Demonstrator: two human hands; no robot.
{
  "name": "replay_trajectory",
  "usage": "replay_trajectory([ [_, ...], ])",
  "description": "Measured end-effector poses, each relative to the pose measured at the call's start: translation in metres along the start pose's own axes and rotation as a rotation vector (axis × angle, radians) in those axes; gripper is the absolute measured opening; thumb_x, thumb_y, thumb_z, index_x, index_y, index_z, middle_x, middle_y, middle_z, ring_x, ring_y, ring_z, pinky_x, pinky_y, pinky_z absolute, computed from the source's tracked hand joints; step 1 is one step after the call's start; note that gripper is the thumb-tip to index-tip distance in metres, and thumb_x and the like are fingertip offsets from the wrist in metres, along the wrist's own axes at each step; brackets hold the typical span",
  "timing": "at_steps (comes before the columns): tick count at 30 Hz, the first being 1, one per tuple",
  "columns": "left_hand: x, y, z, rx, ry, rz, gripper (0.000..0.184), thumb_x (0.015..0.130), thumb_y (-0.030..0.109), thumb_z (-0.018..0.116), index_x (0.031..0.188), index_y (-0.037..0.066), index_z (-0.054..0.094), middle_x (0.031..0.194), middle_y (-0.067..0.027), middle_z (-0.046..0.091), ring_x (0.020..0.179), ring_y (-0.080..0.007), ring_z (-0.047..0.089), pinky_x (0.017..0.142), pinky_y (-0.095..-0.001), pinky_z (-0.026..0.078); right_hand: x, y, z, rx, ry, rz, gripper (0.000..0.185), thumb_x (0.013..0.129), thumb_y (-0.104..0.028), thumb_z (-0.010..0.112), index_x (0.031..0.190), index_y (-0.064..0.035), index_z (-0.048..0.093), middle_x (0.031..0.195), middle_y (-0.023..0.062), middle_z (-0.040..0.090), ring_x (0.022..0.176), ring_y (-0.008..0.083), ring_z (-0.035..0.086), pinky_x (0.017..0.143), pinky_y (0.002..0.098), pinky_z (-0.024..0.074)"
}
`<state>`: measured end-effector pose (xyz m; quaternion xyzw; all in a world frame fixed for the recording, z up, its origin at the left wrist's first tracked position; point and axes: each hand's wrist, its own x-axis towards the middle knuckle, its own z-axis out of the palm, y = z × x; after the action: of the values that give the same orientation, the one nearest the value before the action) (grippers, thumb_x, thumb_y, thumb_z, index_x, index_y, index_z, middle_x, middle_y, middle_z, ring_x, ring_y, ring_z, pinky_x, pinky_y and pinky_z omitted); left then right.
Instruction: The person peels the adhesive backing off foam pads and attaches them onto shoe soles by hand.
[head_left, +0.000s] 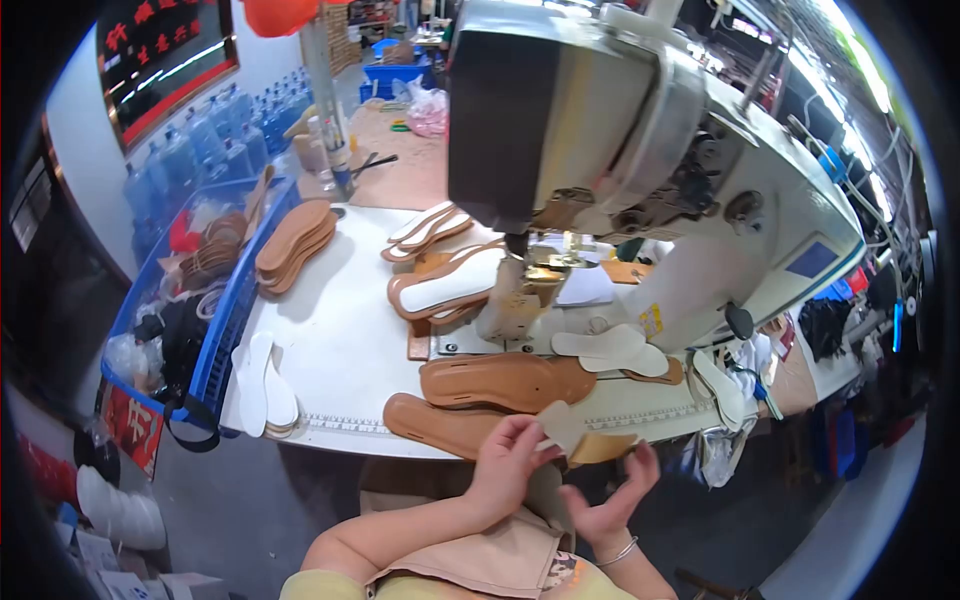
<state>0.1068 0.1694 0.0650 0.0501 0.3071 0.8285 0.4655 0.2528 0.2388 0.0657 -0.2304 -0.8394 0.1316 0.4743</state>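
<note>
My left hand [512, 465] pinches a pale insole piece [562, 425] at the table's front edge. To its right, my right hand [617, 495] has its thumb and fingers apart, its fingertips beside a tan-yellow piece [600, 448]; whether they touch it is unclear. Brown leather insoles [500, 380] lie just behind my hands, one [440, 425] nearer the edge. White insole pieces [612, 347] rest behind them on the right. Under the sewing machine [620, 140] sit brown insoles with a white piece [450, 282] on top.
A blue basket [222, 345] of materials stands at the left. Stacked brown insoles [297, 245] and white pieces [264, 385] lie on the white table [335, 330]. Cloth and white pieces [722, 390] hang at the right edge. Water bottles [205, 140] stand behind.
</note>
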Motion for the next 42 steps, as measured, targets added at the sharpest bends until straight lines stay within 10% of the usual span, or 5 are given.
replay_trajectory([
  [6,-0.012,0.021,-0.006,0.192,-0.22,-0.038,0.014,0.098,0.007,0.051,0.111,0.004,0.055,0.117,-0.008,0.057,0.109,-0.0174,0.057,0.095,-0.0365,0.051,0.026,0.007,0.014,0.109,-0.189,0.036,0.029,0.078,0.008,0.06,0.105,-0.0027,0.064,0.098,0.0134,0.068,0.088,0.0308,0.067,0.078,0.0362,0.0542],
  [11,0.036,0.095,-0.041,1.987,-0.114,1.067,0.068,0.069,0.02,0.08,0.128,0.006,0.05,0.124,-0.0136,0.055,0.117,-0.0357,0.051,0.096,-0.043,0.044,0.047,0.04,0.002,0.207,-0.141,0.497,0.025,0.086,0.002,0.061,0.111,-0.0008,0.063,0.094,0.0103,0.07,0.086,0.0163,0.067,0.076,0.0287,0.0526],
  [17,0.073,0.113,-0.075,1.728,-0.333,0.71,0.075,0.06,0.017,0.085,0.127,0.007,0.054,0.117,-0.0122,0.058,0.112,-0.0338,0.053,0.095,-0.0435,0.042,0.065,0.064,-0.018,0.591,-0.23,0.627,0.022,0.088,0.003,0.061,0.11,0.0018,0.061,0.093,0.0029,0.067,0.085,0.0075,0.06,0.079,0.0216,0.0468],
  [27,0.007,0.128,-0.079,1.606,-0.466,0.864,0.06,0.057,0.013,0.085,0.113,0.007,0.063,0.117,-0.0103,0.057,0.109,-0.033,0.052,0.093,-0.0418,0.045,0.093,0.071,-0.059,0.682,-0.306,0.689,0.012,0.086,0.001,0.066,0.098,0.0024,0.065,0.085,0.002,0.067,0.078,0.0072,0.06,0.072,0.0215,0.0477],
  [42,-0.042,0.079,-0.135,1.667,0.075,1.123,0.029,0.062,0.018,0.085,0.084,0.011,0.068,0.093,-0.0026,0.062,0.098,-0.0248,0.058,0.083,-0.0354,0.048,0.148,-0.018,0.097,0.493,-1.609,0.392,0.025,0.085,-0.026,0.069,0.094,-0.0034,0.07,0.079,0.0007,0.067,0.073,0.0086,0.057,0.069,0.0257,0.0478],
])
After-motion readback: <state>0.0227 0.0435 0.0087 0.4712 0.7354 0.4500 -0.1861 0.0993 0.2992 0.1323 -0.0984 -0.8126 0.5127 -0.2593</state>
